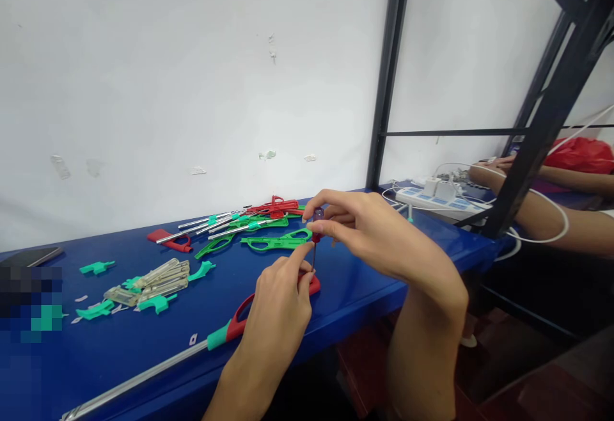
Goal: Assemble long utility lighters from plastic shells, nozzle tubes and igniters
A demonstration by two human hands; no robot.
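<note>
My right hand (pixel 352 222) grips the handle of a small screwdriver (pixel 317 224), which stands upright with its shaft pointing down. The tip meets the end of a red lighter handle (pixel 236 324) lying near the table's front edge. Over that handle rests my left hand (pixel 283 293), its thumb and forefinger close round the screwdriver tip; anything between them is too small to make out. From the handle a green collar (pixel 218 336) and a long silver tube (pixel 139 379) run to the lower left.
Behind lie green half shells (pixel 278 242), red parts (pixel 273 207) and silver tubes (pixel 225 221). Clear plastic pieces (pixel 165 279) and teal triggers (pixel 158 303) lie left. A power strip (pixel 439 202), a black frame post (pixel 389 75) and another person's arm (pixel 542 216) are at right.
</note>
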